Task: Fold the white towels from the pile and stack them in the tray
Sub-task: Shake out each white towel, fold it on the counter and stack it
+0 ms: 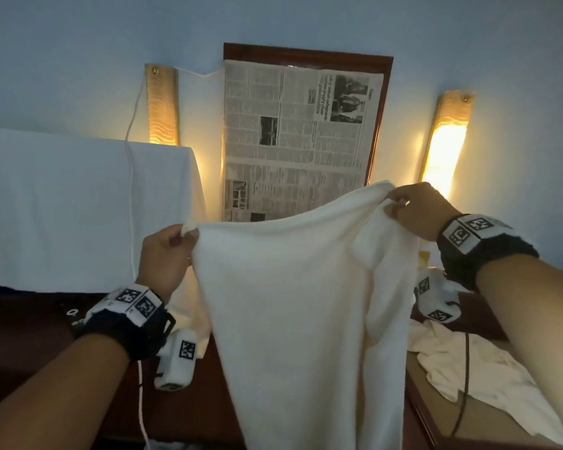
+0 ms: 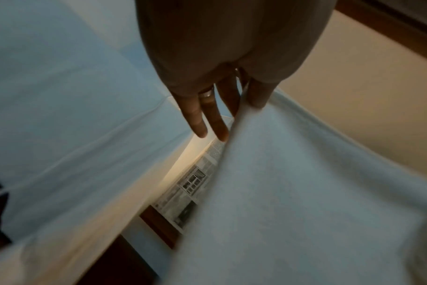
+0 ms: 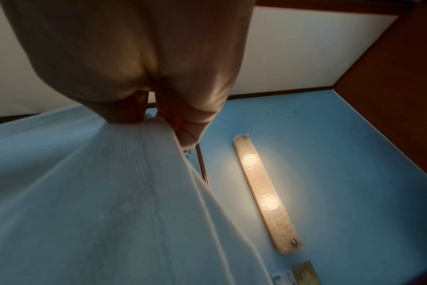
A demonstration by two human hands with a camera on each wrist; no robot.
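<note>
A white towel [image 1: 293, 306] hangs in the air in front of me, spread between both hands. My left hand [image 1: 176, 241] pinches its upper left corner between thumb and fingers. My right hand [image 1: 400, 203] pinches the upper right corner, held a little higher. In the left wrist view the towel [image 2: 293, 192] runs from the left hand [image 2: 241, 108], with two fingers [image 2: 207, 119] straight beside the edge. The right wrist view shows my right hand [image 3: 154, 117] gripping the towel [image 3: 97, 192]. A pile of white towels [image 1: 478, 365] lies at the lower right in a wooden tray [image 1: 420, 417].
A white-draped block [image 1: 62, 206] stands at the left. Newspaper [image 1: 293, 138] covers a framed panel on the blue wall, flanked by two lit wall lamps [image 1: 161, 105] [image 1: 446, 141]. Dark wooden furniture [image 1: 30, 336] lies below. A thin white cord [image 1: 132, 190] hangs down the left.
</note>
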